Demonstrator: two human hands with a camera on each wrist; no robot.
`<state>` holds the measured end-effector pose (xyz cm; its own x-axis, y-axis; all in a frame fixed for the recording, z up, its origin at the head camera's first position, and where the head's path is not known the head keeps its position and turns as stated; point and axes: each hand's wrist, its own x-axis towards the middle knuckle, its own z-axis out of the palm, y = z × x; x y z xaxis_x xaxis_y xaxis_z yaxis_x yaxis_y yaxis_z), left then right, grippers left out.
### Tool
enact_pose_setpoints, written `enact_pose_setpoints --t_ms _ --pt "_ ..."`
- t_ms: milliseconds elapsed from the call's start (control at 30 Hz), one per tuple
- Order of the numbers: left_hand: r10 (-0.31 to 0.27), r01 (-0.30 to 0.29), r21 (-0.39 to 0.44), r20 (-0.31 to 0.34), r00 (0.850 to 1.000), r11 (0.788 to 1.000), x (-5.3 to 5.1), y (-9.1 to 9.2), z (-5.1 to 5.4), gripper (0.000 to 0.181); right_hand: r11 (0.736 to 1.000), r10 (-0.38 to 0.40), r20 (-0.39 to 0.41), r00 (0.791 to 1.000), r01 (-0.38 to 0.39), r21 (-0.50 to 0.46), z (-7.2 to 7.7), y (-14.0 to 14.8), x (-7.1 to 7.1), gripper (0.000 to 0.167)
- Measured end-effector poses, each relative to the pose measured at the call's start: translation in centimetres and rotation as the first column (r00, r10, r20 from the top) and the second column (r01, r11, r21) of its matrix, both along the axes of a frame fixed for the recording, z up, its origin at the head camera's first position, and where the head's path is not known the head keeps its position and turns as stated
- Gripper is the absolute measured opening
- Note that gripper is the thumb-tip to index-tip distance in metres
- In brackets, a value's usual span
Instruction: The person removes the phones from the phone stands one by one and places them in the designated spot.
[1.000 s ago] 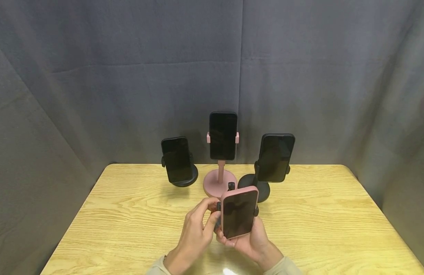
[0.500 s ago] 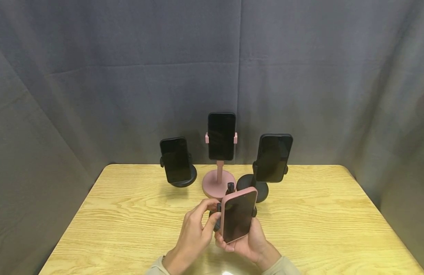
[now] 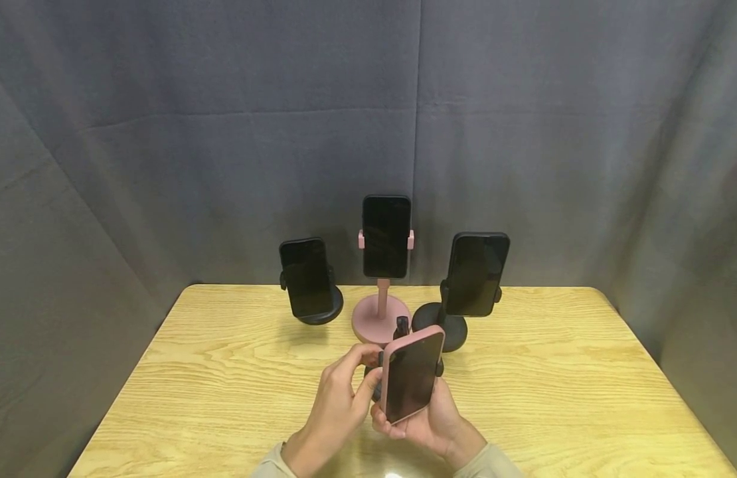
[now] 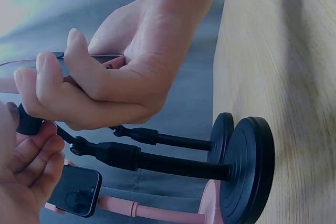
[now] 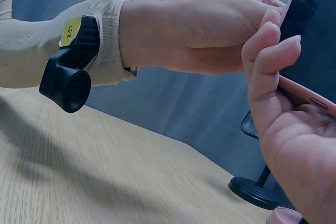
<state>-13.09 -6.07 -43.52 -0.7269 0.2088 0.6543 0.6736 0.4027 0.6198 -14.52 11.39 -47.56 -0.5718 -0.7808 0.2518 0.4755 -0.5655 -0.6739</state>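
A phone in a pink case, its dark screen facing me, sits tilted in the clamp of a black phone stand. My right hand grips the phone's lower end from below, fingers curled round its bottom edge. At the phone's left edge, my left hand pinches the clamp's black arm between thumb and fingers. The left wrist view shows the stand's black pole and round base on the table. In the head view, the phone and hands hide most of that stand.
Behind stand three more phones in holders: one on a black stand at left, one on a pink stand in the middle, one on a black stand at right. A grey curtain hangs behind the wooden table.
The pink-cased phone has turned slightly, its lower end moving a little lower and to the left. The right hand has moved along with it; the left hand keeps its place at the clamp.
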Motion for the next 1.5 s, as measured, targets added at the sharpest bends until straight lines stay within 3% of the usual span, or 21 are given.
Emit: enact_pose_setpoints --t_ms 100,533,933,1300,1500 --pt "-0.001 0.001 -0.004 0.007 1.000 1.000 -0.02 -0.01 0.03 0.021 1.000 0.010 -0.005 1.000 -0.010 -0.012 -0.04 -0.04 -0.06 0.069" --pt "-0.001 0.001 0.000 0.018 1.000 1.000 -0.07 -0.03 0.03 0.021 1.000 -0.006 0.008 1.000 0.006 0.007 0.10 -0.04 0.13 0.054" --pt "0.008 -0.008 0.007 0.024 1.000 1.000 0.02 -0.15 0.03 0.021 0.999 0.014 0.042 0.999 -0.015 0.033 0.46 -0.21 0.36 0.063" --pt "0.009 -0.010 0.024 0.022 1.000 1.000 -0.13 -0.09 -0.10 0.018 0.994 0.102 0.000 0.995 -0.102 0.031 0.42 -0.79 0.22 0.064" --pt "0.015 -0.015 0.016 0.018 1.000 1.000 -0.12 -0.05 -0.13 0.016 0.996 0.092 -0.015 0.996 -0.091 0.024 0.40 -0.59 0.68 0.067"
